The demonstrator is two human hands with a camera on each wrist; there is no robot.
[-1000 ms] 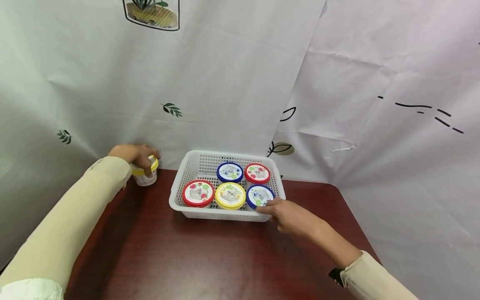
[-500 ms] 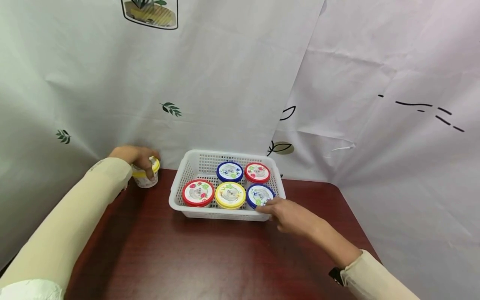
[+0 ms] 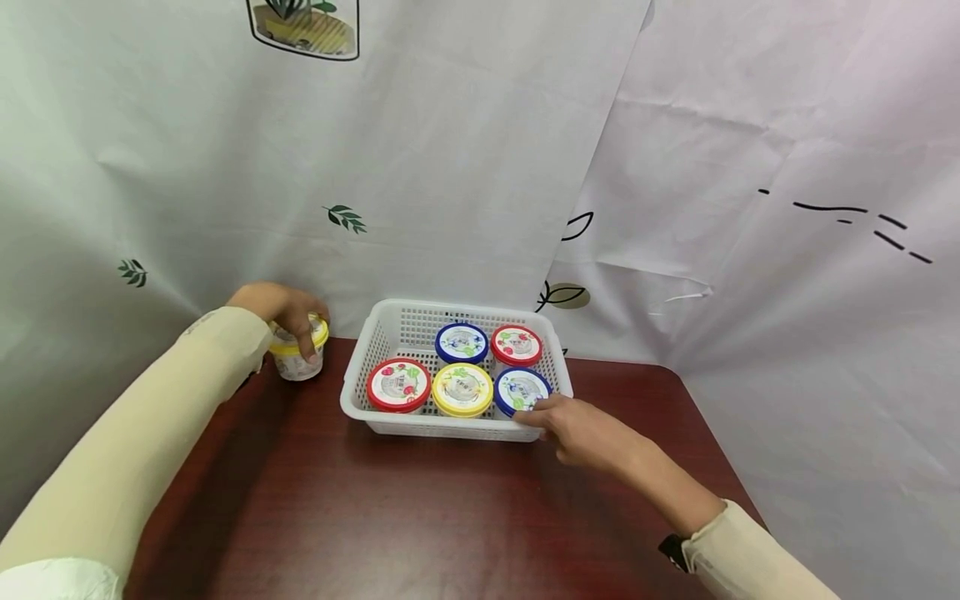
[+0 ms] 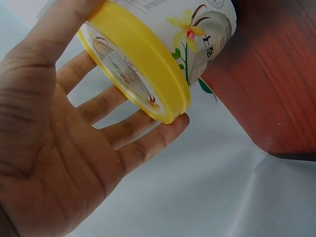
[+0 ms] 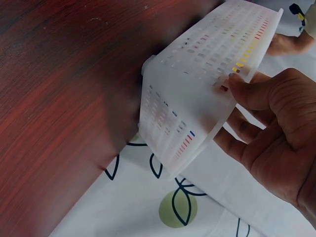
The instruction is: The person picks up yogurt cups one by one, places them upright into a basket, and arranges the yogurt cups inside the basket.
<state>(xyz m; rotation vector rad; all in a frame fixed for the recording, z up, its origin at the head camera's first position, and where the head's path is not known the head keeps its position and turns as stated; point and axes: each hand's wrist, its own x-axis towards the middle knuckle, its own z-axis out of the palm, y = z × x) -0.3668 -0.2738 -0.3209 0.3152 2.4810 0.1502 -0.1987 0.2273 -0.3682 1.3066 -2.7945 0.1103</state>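
Note:
My left hand (image 3: pixel 288 313) grips a white tub with a yellow lid (image 3: pixel 300 358) from above, left of the basket. In the left wrist view, thumb and fingers reach round the lid's edge, and a yellow flower is printed on the tub (image 4: pixel 210 39). At the basket's front right corner, my right hand (image 3: pixel 588 433) pinches the rim of the white plastic basket (image 3: pixel 450 431). The right wrist view has the thumb (image 5: pixel 249 93) on the outer wall and the other fingers over the rim. Inside stand tubs with red (image 3: pixel 399 385), yellow (image 3: pixel 462 390) and blue (image 3: pixel 522 390) lids.
The basket stands on a dark red wooden table (image 3: pixel 450 517) close to its back edge. A white printed cloth (image 3: pixel 465 167) hangs behind the table and along its sides. Two more tubs, blue-lidded (image 3: pixel 461 343) and red-lidded (image 3: pixel 516 344), form the basket's back row.
My left hand has shifted slightly right and nearer to me with the yellow-lidded tub. My right hand has kept its place at the basket rim.

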